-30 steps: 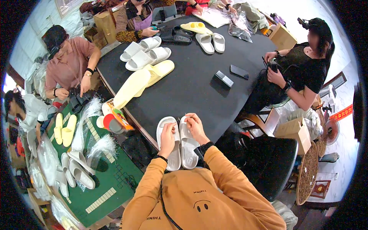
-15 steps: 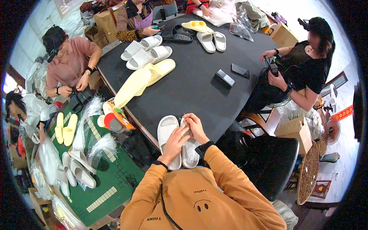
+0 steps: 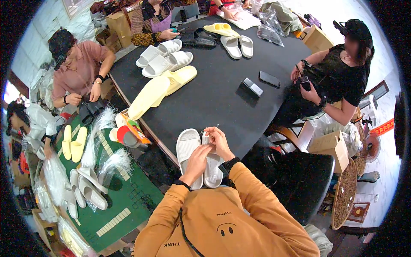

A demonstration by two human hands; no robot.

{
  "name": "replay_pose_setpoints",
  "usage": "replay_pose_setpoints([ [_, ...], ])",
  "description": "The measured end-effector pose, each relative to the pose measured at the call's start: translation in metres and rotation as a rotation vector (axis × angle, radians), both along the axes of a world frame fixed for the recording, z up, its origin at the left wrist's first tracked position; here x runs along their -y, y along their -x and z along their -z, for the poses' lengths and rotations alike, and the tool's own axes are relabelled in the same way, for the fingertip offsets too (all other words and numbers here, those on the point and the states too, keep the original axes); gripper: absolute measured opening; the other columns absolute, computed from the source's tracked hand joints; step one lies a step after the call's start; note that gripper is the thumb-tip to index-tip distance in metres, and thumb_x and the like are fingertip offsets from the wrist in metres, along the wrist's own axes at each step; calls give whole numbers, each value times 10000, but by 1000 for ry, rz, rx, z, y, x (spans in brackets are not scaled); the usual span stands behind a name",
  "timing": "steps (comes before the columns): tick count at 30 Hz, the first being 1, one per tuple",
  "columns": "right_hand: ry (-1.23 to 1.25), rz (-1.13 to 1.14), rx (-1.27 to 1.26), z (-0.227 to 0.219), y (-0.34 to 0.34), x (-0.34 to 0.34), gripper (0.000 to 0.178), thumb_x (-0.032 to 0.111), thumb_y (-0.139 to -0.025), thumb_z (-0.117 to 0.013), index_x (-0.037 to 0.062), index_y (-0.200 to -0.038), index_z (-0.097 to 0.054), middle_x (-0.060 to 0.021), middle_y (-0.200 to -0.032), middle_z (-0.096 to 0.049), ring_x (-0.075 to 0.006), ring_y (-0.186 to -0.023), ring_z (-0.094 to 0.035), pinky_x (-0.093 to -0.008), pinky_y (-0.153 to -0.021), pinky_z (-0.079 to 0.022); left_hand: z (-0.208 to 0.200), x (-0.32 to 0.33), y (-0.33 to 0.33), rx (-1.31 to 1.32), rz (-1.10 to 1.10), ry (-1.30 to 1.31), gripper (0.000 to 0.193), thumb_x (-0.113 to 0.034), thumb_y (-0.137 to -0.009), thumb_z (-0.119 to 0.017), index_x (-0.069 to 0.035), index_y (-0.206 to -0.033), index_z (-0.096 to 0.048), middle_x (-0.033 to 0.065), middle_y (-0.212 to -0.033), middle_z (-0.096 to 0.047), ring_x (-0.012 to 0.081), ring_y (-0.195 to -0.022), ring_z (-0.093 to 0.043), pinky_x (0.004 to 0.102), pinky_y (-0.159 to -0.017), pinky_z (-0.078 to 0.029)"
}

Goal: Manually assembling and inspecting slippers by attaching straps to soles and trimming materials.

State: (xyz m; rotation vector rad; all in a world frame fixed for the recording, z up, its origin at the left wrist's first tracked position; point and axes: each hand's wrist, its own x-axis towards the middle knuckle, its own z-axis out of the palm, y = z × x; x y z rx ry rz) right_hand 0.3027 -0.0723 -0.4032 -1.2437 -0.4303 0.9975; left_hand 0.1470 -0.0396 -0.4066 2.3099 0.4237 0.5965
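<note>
Left hand (image 3: 197, 160) and right hand (image 3: 217, 141) meet over a light-grey, ribbed slide sandal (image 3: 212, 174)

Fingers of both hands draw close together at the sandal's strap; whether they pinch something there is too small to tell. The sandal stands sole-down on the near edge of the black, smooth-topped table (image 3: 209, 103), just beside its matching light-grey sandal (image 3: 188, 150). Both toes point away from the person, the heels nearest the body, and the long axes run nearly parallel, front to back.

Among containers, an upright, tan cardboard box (image 3: 329, 150) stands to the right, its inside hidden. Near it, a round, shallow brown tray (image 3: 333, 209) bears a layer of brown, grainy material. At left, a clear plastic bag (image 3: 55, 175) lies on the green table (image 3: 96, 218); its contents are unclear.
</note>
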Motion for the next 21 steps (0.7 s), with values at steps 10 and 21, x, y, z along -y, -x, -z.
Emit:
replay_pose_setpoints([
  [10, 11, 19, -9, 5, -1, -2, 204, 139, -935, -464, 43, -1009, -629, 7, -835, -598, -37, -582, -413, -191, -495, -331, -4, -1, -4, 104, -127, 287, 419, 65, -776, -463, -14, -1173, -571, 165, -1209, -566, 328, -1167, -513, 403, -1027, -392],
  [21, -71, 176, -136, 16, -4, -2, 183, 183, -979, -506, 36, -1010, -610, 2, -828, -580, -36, -640, -458, -166, -551, -369, 3, 7, 0, 137, -103, 210, 367, -14, -782, -560, -60, -1143, -603, 116, -1203, -579, 308, -1165, -504, 425, -1034, -371],
])
